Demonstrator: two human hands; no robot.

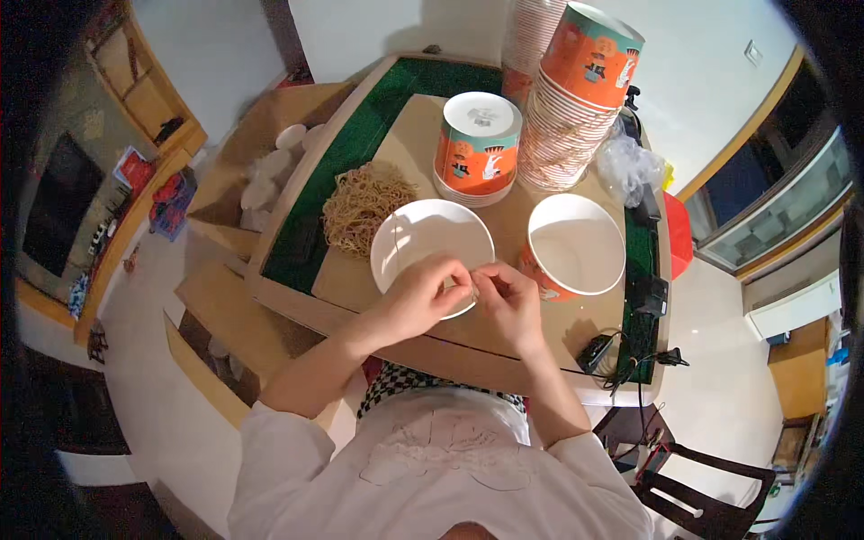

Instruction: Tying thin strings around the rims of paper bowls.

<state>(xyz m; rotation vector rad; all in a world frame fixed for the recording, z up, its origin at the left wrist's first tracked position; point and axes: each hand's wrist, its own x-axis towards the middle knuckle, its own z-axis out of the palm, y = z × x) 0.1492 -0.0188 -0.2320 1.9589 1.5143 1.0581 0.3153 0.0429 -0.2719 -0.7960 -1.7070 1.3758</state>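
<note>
While both hands work close together, their fingertips meeting over the near side of a white tub (pixel 434 227), what they pinch is too small to tell. The left hand (pixel 430 286) curls its fingers toward the thumb; the right hand (pixel 509 306) bends its fingers in from the other side. Whether either grips the rim, I cannot tell.

The tub stands upright near the front edge of the table (pixel 292 238), on a brown board (pixel 409 135). Its round mouth faces up, showing a smooth, plain white inside with a pale rim; soft shadows lie across the inner wall, and the hands hide part of the near rim.

Just left of it sits a loose tangle (pixel 367 209) of thin tan strands. To the right, a second tub (pixel 580 241) leans slightly, white inside and orange outside. Behind, a short stack (pixel 477 157) stands upside down, orange and green with printed figures, beside a tall stack (pixel 576 99).
</note>
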